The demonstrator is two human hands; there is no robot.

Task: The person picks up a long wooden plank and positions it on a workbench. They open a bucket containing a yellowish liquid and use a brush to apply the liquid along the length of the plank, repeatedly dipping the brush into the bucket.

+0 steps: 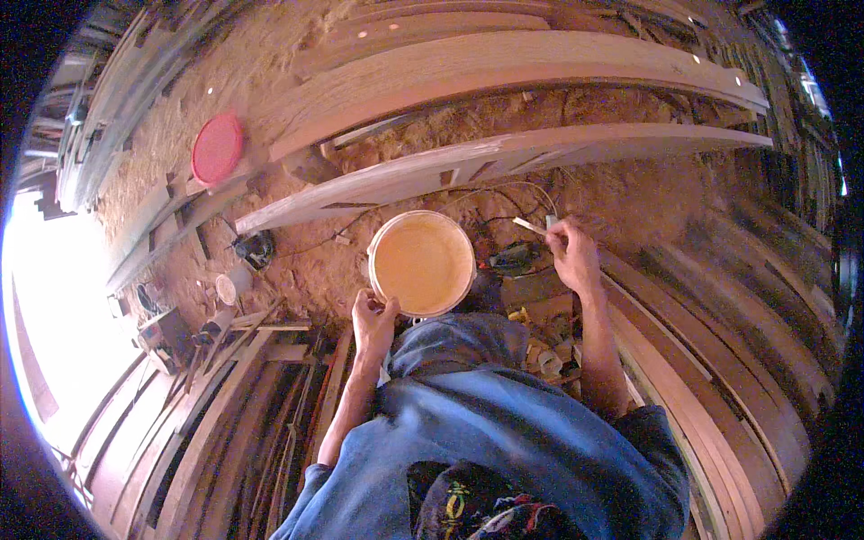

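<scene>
bucket [469,274] just beyond the person's lap [459,344] looks stiff-walled, probably weighty if full and best taken by its rim, where the left hand [373,324] pinches the near-left edge, while the right hand [576,256] pinches a thin pale stick [528,225].

You stand in wood workshop, by look of it. Long planks [670,369] lie on your right, more boards [211,423] on your left. Big wide board [504,67] stretches in front of you. Ground has sawdust [256,54] and brown dirt [306,288]. Bright opening [54,306] on your left.
</scene>
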